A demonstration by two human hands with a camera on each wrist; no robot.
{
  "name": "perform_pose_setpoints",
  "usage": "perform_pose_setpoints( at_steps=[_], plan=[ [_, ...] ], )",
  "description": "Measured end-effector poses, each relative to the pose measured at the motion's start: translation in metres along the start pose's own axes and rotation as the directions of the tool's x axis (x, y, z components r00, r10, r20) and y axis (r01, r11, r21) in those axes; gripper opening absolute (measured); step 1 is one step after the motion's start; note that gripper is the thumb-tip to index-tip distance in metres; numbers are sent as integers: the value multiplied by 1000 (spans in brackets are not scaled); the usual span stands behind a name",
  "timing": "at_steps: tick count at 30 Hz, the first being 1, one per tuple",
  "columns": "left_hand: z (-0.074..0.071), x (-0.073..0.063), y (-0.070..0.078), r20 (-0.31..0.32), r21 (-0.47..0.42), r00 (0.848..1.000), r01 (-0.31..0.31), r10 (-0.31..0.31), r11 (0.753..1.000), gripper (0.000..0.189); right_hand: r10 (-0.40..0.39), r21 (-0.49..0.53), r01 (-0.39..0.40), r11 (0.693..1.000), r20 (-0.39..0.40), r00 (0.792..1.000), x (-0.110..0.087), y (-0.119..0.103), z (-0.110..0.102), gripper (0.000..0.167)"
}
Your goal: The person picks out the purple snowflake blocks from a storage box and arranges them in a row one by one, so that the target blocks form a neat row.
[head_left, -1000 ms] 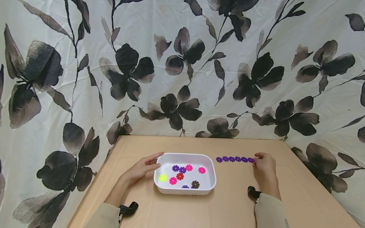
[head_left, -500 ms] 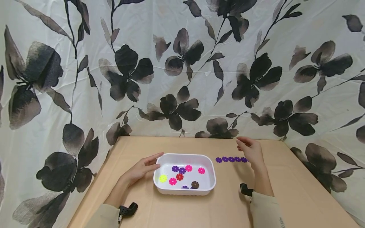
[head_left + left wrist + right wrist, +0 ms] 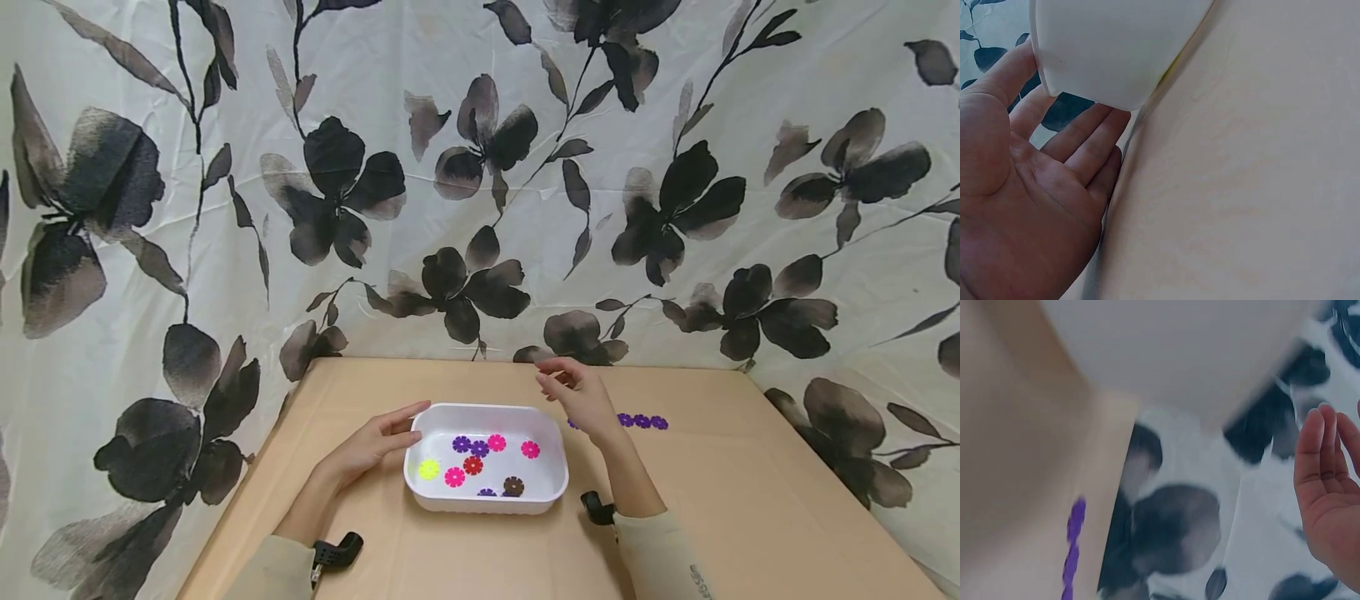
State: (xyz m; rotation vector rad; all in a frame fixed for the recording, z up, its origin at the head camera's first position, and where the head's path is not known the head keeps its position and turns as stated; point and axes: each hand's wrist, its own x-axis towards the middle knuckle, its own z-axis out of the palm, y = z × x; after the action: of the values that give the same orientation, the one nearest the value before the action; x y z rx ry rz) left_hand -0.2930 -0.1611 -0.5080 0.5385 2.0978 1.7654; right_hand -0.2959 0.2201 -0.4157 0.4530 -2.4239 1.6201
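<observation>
The left hand (image 3: 363, 450) holds the left end of the tray (image 3: 491, 506), thumb at the rim. Only the left wrist view shows its other fingers (image 3: 1097, 147), stretched along the outside and underside of the corner; from the head they are mostly hidden.

The right hand (image 3: 588, 406) is raised near the tray's far right corner, thumb and forefinger bent toward each other in the head view. The right wrist view shows its fingers (image 3: 1311, 447) nearly straight and close together, with nothing seen in their grasp.

Inside the tray, visible only from the head, lie two touching purple flowers (image 3: 470, 447), three pink flowers (image 3: 530, 450), a red flower (image 3: 472, 466), a yellow flower (image 3: 429, 469) and a brown flower (image 3: 513, 486). Another purple flower (image 3: 487, 492) is partly cut off by the near wall.

Right of the tray, the purple row (image 3: 642, 422) lies on the table (image 3: 570, 567), its middle covered by the right hand in the head view; the right wrist view catches part of it edge-on. Behind hangs the floral cloth (image 3: 420, 50).

A second ago the right hand touched the row's right end; it has since lifted and swung left, leaving that end uncovered. The left hand and tray have stayed put.
</observation>
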Motion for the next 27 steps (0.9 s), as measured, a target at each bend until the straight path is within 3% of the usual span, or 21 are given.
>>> perform_pose_setpoints(
  at_steps=[5,10,17,24,27],
  plan=[
    [0,1,-1,11,-3,1000,1,-1,1000,64,-27,-112,41,993,126,992,-3,1,32,26],
    [0,1,-2,5,4,1000,6,-6,1000,64,-29,-265,100,959,262,965,-8,3,60,27],
    [0,1,-1,4,11,1000,8,-8,1000,64,0,-383,175,907,416,909,-8,13,80,32],
    [-1,1,0,0,9,1000,14,-14,1000,63,45,-439,252,863,563,825,-11,26,86,40],
    [0,1,0,-2,11,1000,12,-12,1000,63,53,-447,273,852,593,804,-14,27,87,40]
  ],
)
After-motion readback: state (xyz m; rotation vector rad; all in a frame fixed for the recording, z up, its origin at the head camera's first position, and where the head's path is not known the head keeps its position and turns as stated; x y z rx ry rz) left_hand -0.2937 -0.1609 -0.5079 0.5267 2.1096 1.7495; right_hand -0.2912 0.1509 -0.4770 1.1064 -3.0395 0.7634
